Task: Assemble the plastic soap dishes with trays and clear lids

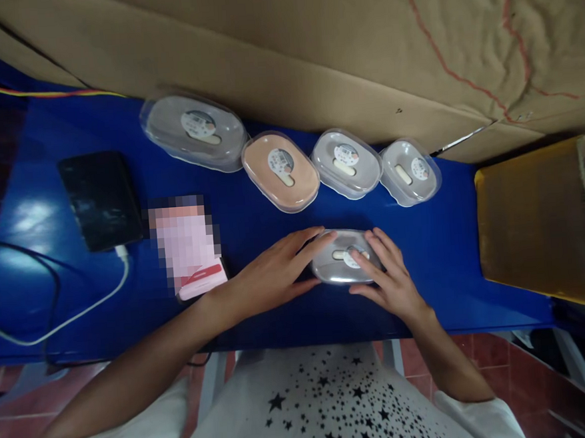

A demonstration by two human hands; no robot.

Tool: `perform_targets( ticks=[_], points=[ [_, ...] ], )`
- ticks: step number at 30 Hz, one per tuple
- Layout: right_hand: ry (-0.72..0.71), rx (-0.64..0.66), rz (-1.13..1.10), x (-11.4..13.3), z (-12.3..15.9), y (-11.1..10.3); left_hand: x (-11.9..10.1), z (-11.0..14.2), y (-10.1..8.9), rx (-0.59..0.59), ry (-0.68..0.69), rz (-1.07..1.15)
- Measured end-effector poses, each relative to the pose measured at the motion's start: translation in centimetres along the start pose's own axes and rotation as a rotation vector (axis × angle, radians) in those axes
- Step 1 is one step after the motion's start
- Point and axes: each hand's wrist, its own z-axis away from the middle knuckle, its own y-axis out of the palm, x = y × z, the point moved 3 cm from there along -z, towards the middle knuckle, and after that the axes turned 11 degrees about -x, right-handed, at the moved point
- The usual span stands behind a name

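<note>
A grey oval plastic box point(332, 267) with a clear cover, a white tab and a round label lies in front of me on the blue table. My left hand point(280, 263) is closed around its left end, fingers over the top and thumb along the near side. From the right, my right hand point(389, 272) grips the same box, one finger touching the label and the thumb at the near edge. Behind it stands a row of similar boxes: a large grey box point(166, 124), a peach box point(264, 171), and two smaller grey boxes, one point(329, 170) beside the other point(393, 162).
A phone point(204, 278), its screen partly blurred out, lies left of my forearm. Farther left is a black device point(101, 199) with a white cable point(121, 274). A cardboard box point(530, 212) stands at the right, and large brown cardboard point(283, 86) borders the table's back.
</note>
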Motion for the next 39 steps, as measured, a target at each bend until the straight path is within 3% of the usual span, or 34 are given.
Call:
perform_targets(
  ticks=[6,13,19,23,25,28,33,36,39],
  points=[
    [0.013,-0.042,-0.029,0.2,0.2,0.1,0.2,-0.2,0.2,-0.023,0.012,-0.024],
    [0.057,0.028,0.02,-0.2,0.8,-0.9,-0.1,-0.2,-0.2,-0.025,0.039,-0.081],
    [0.297,-0.191,0.279,-5.6,5.4,-4.7,-0.4,-0.8,-3.3,-0.257,0.088,-0.315],
    [0.461,-0.332,0.439,-10.1,6.9,-7.2,1.1,-1.2,-4.7,-0.325,-0.013,-0.505],
    [0.495,-0.347,0.473,-11.8,6.2,-7.9,1.8,-1.2,-4.7,-0.297,-0.04,-0.567],
    [0.441,-0.33,0.489,-13.1,3.3,-8.0,1.4,-1.1,-4.1,-0.26,0.023,-0.628],
    [0.249,-0.133,0.364,-13.7,-3.2,-5.7,-0.8,-1.7,-3.7,-0.136,0.186,-0.581],
    [0.185,-0.074,0.309,-14.1,-5.7,-4.7,-0.4,-2.9,-4.7,-0.078,0.172,-0.502],
    [0.179,-0.104,0.263,-14.3,-6.2,-4.8,1.0,-4.2,-5.7,-0.048,0.09,-0.389]
  ],
)
